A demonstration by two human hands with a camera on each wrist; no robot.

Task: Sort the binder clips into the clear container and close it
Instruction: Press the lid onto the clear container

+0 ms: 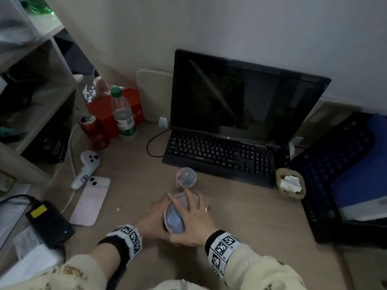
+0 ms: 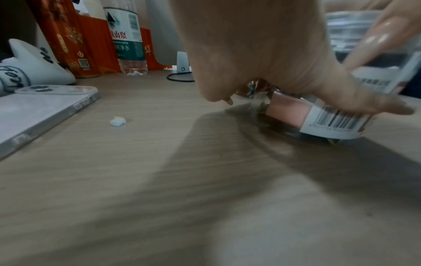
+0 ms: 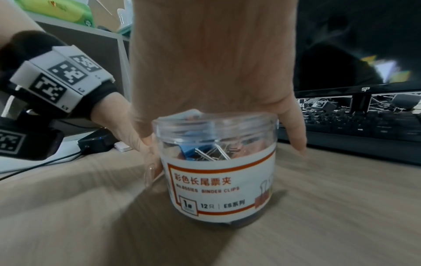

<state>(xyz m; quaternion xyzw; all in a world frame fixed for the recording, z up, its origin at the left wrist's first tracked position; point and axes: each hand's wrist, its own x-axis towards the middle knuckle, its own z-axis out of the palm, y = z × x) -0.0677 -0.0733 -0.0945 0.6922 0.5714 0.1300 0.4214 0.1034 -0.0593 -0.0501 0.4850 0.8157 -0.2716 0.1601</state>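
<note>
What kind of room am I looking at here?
Most likely a home or office computer desk: a dark monitor with a black keyboard stands against the wall, a phone lies nearby, and shelving flanks the left.

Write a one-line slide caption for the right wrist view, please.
Right hand on the lid of a clear container of binder clips.

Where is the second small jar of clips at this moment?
In the head view, the second jar stands on the desk untouched, just beyond the clear container that both hands hold, and in front of the keyboard.
</note>
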